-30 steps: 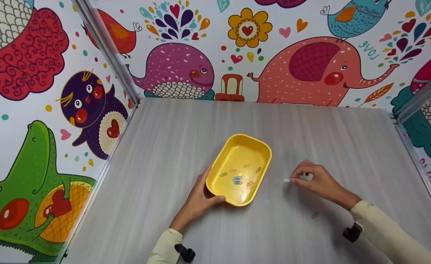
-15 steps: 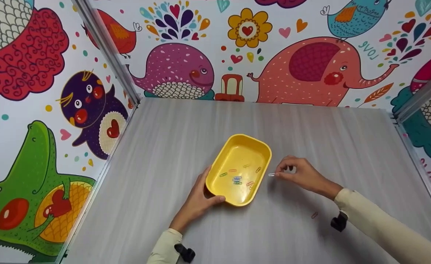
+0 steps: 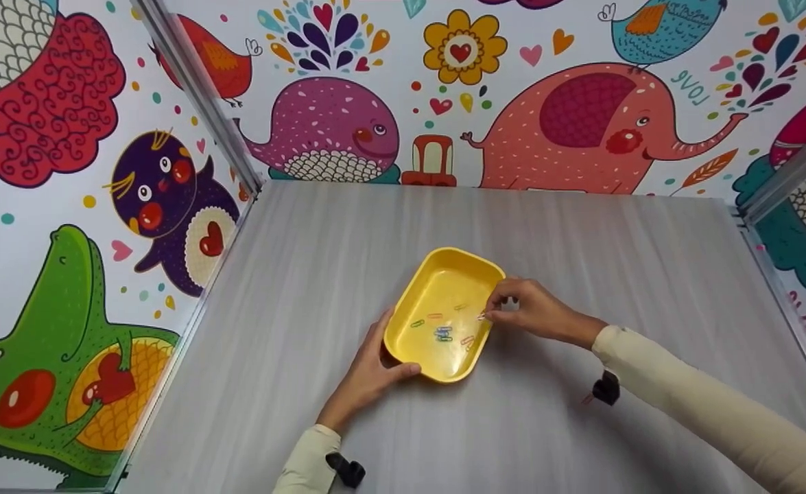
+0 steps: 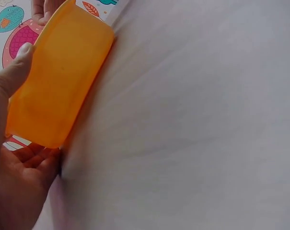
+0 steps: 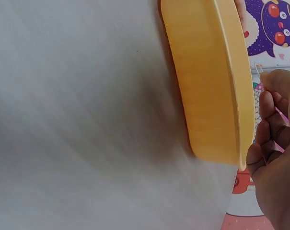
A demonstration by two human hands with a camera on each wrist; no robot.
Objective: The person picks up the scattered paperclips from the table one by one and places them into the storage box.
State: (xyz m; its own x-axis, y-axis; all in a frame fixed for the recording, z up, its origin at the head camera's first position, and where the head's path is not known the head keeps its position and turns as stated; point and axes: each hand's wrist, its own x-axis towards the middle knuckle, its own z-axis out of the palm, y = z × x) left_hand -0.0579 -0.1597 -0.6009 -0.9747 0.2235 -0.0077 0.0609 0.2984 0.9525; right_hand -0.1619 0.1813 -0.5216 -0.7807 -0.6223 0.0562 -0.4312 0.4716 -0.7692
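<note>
A yellow plastic tray point(image 3: 444, 285) lies slanted on the table, with several coloured paper clips point(image 3: 442, 334) scattered on its floor. My left hand point(image 3: 365, 381) grips its lower-left corner, thumb at the near rim and fingers along the outer wall; the left wrist view shows this hold from the tray's point(image 4: 63, 72) side. Over the right rim, my right hand point(image 3: 536, 309) pinches a whitish paper clip point(image 5: 259, 68) between thumb and index finger. The clip's free end points inward over the tray, and the other fingers are loosely curled.
A reddish paper clip point(image 3: 587, 398) lies on the grey table point(image 3: 293, 274), partly covered by the black wrist camera point(image 3: 606, 388) on the right sleeve. Walls printed with cartoon animals point(image 3: 334, 123) stand behind and on both sides.
My right hand has moved left and away from me, carrying the whitish paper clip from the table to above the tray's right rim. The left hand keeps its hold on the tray.
</note>
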